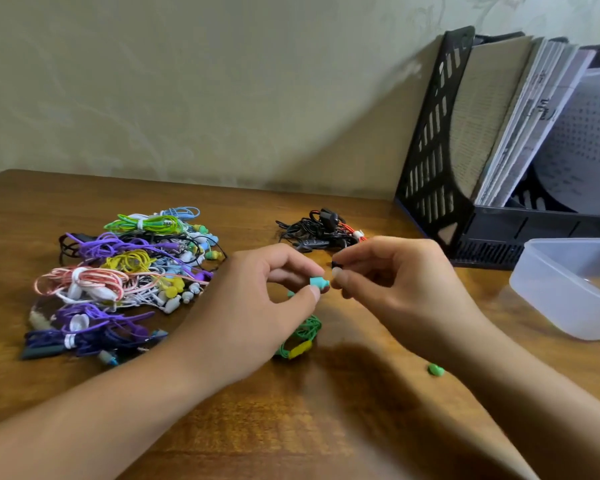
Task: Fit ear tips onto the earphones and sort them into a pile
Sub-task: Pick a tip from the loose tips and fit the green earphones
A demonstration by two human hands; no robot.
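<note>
- My wooden desk (291,427): brown grain, lit softly from above.
- Wall (187,81) behind it: pale, faintly patterned.
- Black file rack (433,140) with papers, at my far right against the wall.

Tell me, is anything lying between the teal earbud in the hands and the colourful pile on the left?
Nothing visible does. The left hand pinches the teal earbud, and bare table shows between it and the colourful pile. Only the hand itself sits on that side.
</note>
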